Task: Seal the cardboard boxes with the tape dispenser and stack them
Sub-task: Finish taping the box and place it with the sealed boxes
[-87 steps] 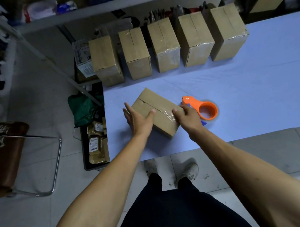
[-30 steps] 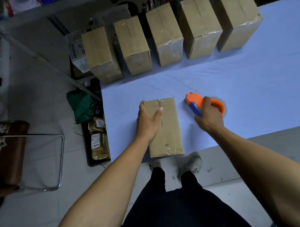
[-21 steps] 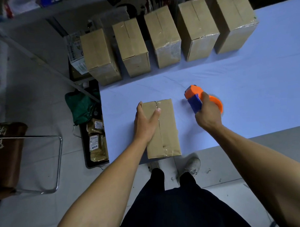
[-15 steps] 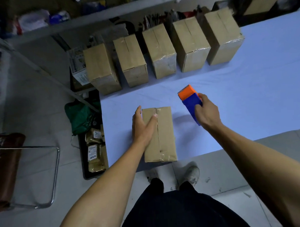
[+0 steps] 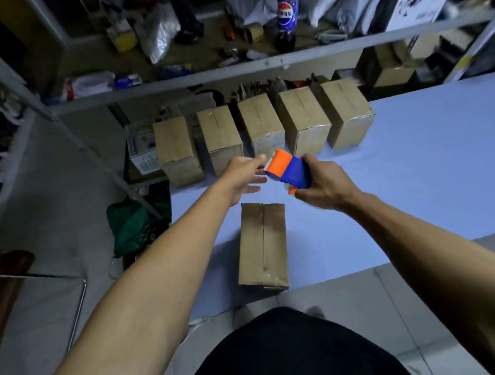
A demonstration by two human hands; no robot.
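A blue-covered table [image 5: 409,181] fills the right and middle of the view, with a metal shelf [image 5: 236,72] of clutter running along the far side. On the shelf stands a cola bottle [image 5: 286,17] among bags and scraps. Five boxes [image 5: 303,121] stand in a row at the table's far edge, side by side with narrow gaps between them. One box [image 5: 262,243] lies alone near the person at the table's near edge, its long side running near to far, with a seam down the middle of its top. Both hands are raised above the table between this box and the row. The right hand [image 5: 322,182] grips the orange and blue dispenser [image 5: 289,170], fingers curled round its blue part. The left hand [image 5: 241,175] reaches to the orange end, fingers loosely extended, its thumb tip at that end; whether it pinches tape there cannot be told.
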